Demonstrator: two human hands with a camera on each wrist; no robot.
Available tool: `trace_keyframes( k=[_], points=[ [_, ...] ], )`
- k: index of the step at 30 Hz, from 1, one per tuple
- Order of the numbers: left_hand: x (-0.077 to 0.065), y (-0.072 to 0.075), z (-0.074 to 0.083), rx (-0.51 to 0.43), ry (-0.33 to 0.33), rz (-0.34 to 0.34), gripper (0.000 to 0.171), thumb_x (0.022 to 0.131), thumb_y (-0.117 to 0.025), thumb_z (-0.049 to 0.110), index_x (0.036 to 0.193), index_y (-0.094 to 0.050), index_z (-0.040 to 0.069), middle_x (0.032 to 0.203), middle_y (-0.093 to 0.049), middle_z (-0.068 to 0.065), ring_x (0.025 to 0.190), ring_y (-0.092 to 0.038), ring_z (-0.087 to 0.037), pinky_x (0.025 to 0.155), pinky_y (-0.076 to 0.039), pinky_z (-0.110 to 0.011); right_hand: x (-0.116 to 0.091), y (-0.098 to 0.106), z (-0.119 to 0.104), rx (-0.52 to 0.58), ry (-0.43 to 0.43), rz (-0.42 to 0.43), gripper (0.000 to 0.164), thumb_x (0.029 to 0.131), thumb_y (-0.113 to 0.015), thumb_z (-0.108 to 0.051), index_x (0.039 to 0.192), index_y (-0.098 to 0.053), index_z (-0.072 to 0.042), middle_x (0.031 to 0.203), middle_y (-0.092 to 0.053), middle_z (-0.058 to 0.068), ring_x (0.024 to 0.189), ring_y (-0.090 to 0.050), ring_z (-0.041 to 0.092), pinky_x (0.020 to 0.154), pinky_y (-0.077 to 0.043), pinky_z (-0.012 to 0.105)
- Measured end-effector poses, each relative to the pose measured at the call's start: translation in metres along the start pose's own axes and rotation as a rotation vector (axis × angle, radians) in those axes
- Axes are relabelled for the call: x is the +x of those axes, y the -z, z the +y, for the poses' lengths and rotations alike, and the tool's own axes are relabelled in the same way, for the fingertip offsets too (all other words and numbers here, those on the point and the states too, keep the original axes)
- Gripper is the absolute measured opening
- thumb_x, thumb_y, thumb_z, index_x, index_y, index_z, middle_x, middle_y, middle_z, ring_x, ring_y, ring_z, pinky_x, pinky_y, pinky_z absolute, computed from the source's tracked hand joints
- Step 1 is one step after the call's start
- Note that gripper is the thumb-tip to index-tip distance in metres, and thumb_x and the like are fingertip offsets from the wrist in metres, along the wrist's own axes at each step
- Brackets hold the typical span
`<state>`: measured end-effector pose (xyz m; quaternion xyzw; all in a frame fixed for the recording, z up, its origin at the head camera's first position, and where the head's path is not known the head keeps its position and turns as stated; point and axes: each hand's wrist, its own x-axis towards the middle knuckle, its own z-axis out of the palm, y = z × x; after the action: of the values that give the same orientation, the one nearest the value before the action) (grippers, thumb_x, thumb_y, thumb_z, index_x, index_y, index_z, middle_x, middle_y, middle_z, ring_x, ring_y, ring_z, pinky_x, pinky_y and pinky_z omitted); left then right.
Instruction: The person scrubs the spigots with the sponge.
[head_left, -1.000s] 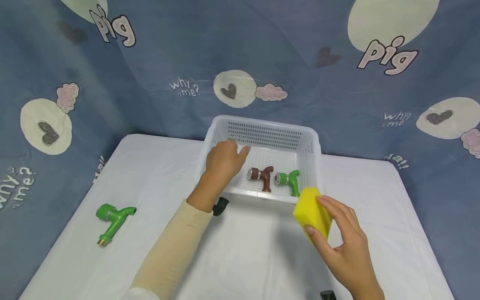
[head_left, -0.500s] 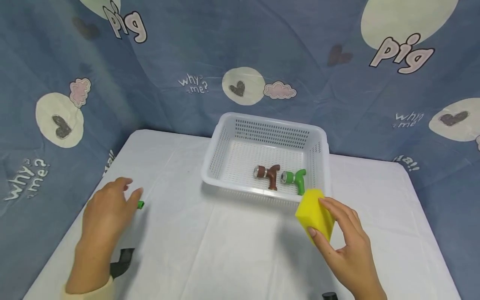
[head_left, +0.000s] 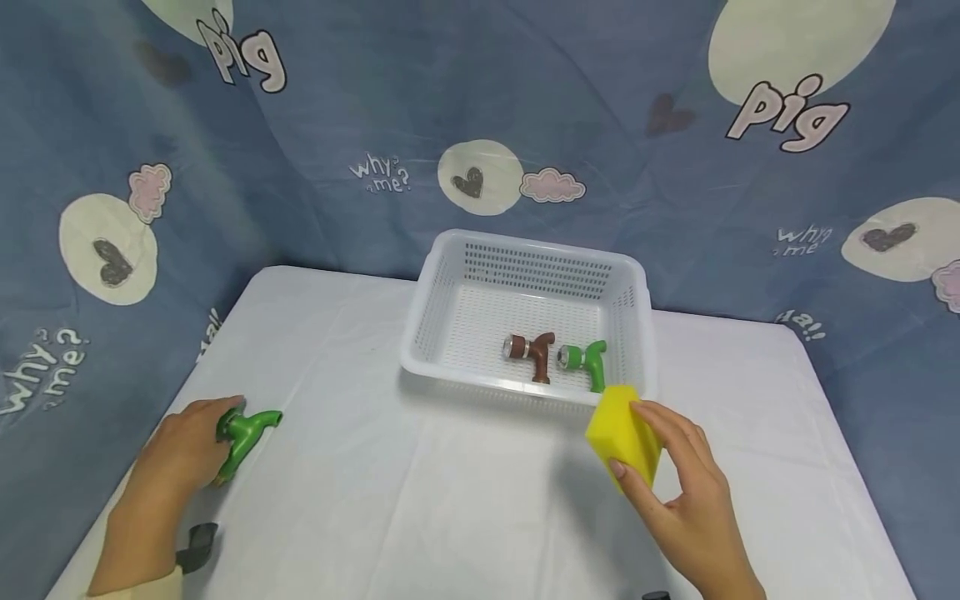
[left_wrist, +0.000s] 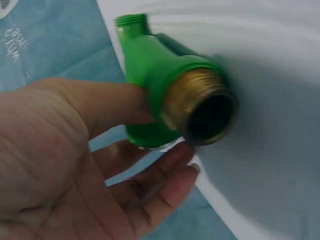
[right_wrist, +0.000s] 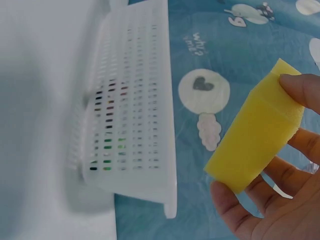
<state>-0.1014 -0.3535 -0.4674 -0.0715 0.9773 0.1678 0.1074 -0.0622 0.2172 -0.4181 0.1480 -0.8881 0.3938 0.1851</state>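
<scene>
Faucet (head_left: pixel 243 439) in green, with a cap at one end and a brass threaded end, sits in the grasp of the left hand (head_left: pixel 180 450). Its thumb (left_wrist: pixel 112 102) presses against the green body, while the other fingers curl loosely round by the cap, some with gaps between them. The spout points away from these fingers; whether the faucet touches the cloth cannot be told.

Closer to the wrist than those fingers, a black elbow piece (head_left: pixel 197 546) lies just beside the forearm.

Well apart, the right hand (head_left: pixel 690 500) pinches a yellow sponge (head_left: pixel 622 429), thumb on one side and fingertips on the opposite side, spread only by the block's width. The right wrist view shows the sponge held clear of the white basket (head_left: pixel 480 381), which lies just beyond those fingertips.

Inside that basket, past the sponge, are a brown faucet (head_left: pixel 538 357) and a second green faucet (head_left: pixel 594 367), side by side. Below the right thumb, another black piece (head_left: pixel 656 596) is cut off by the lower edge. White cloth (head_left: pixel 465 508) spreads between both hands, and a blue printed backdrop (head_left: pixel 315 108) hangs beyond all the fingers.
</scene>
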Motion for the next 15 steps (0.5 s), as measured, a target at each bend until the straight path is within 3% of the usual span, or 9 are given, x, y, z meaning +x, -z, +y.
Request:
trace_keyframes(
  k=[5, 8, 12, 15],
  points=[
    [0.006, 0.001, -0.008, -0.001, -0.018, -0.001, 0.051, 0.087, -0.075, -0.002, 0.135, -0.058, -0.007, 0.125, -0.054, -0.042, 0.105, -0.058, -0.058, 0.08, -0.051, -0.071, -0.003, -0.001, 0.004, -0.01, -0.005, -0.005, 0.076, 0.079, -0.088, 0.004, 0.147, -0.059, -0.012, 0.145, -0.057, 0.005, 0.133, -0.047, 0.015, 0.106, -0.037, 0.009],
    [0.007, 0.004, -0.005, -0.016, -0.018, -0.019, 0.051, 0.085, -0.084, 0.007, 0.13, -0.062, -0.006, 0.12, -0.059, -0.038, 0.103, -0.061, -0.054, 0.078, -0.053, -0.066, -0.004, -0.002, 0.005, -0.008, -0.004, -0.008, 0.076, 0.079, -0.088, 0.004, 0.147, -0.059, -0.012, 0.145, -0.057, 0.005, 0.133, -0.048, 0.015, 0.106, -0.037, 0.009],
    [0.0, 0.007, 0.015, -0.069, -0.063, -0.001, 0.053, 0.084, -0.089, 0.025, 0.125, -0.066, 0.0, 0.104, -0.068, -0.021, 0.091, -0.064, -0.037, 0.068, -0.054, -0.048, -0.003, -0.002, 0.005, -0.001, -0.004, -0.012, 0.076, 0.079, -0.088, 0.003, 0.147, -0.059, -0.012, 0.145, -0.057, 0.004, 0.133, -0.048, 0.015, 0.105, -0.038, 0.009],
    [-0.01, 0.01, 0.042, -0.143, -0.131, 0.038, 0.055, 0.084, -0.09, 0.038, 0.124, -0.069, 0.006, 0.095, -0.069, -0.007, 0.085, -0.063, -0.024, 0.064, -0.049, -0.036, -0.002, -0.002, 0.004, 0.008, 0.001, -0.011, 0.076, 0.078, -0.088, 0.004, 0.147, -0.058, -0.012, 0.145, -0.057, 0.004, 0.133, -0.048, 0.015, 0.104, -0.039, 0.01]
  ],
)
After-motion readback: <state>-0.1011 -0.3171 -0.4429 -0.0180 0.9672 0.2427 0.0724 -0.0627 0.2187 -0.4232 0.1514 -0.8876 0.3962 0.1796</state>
